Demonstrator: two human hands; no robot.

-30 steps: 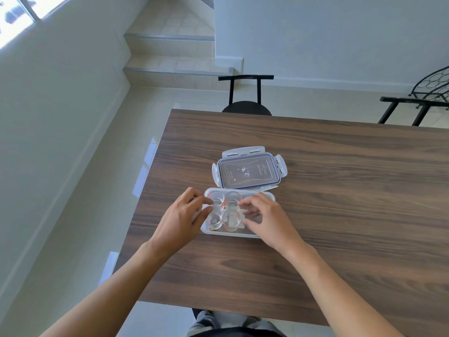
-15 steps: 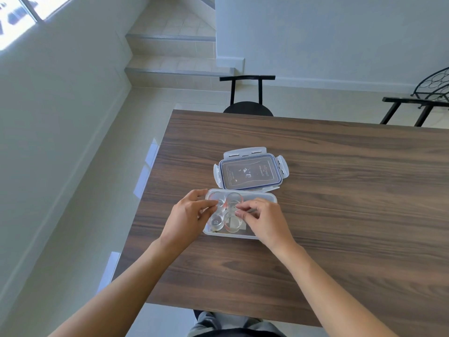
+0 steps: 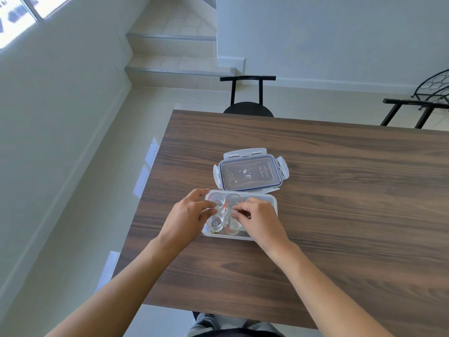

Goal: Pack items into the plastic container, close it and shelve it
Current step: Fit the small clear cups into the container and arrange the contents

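A clear plastic container (image 3: 273, 199) lies open on the wooden table (image 3: 340, 190), near its left edge. Several small clear glasses stand inside, among them a far-left glass (image 3: 217, 198), a far-middle glass (image 3: 233, 198) and a near-left glass (image 3: 214, 222). My left hand (image 3: 185, 221) reaches in from the left, its thumb and forefinger pinching the far-left glass. My right hand (image 3: 261, 221) covers the container's right half, with its curled fingertips on the near-right glass (image 3: 231, 227). The clip-lock lid (image 3: 250, 173) lies flat just behind the container.
A black chair (image 3: 247, 93) stands at the table's far edge. A black metal rack (image 3: 432, 93) is at the far right. Steps (image 3: 175, 57) rise at the back left. The table's left edge runs close to the container.
My right hand has slid left from the container's right side onto the glasses and curled its fingers. My left hand has stayed at the far-left glass.
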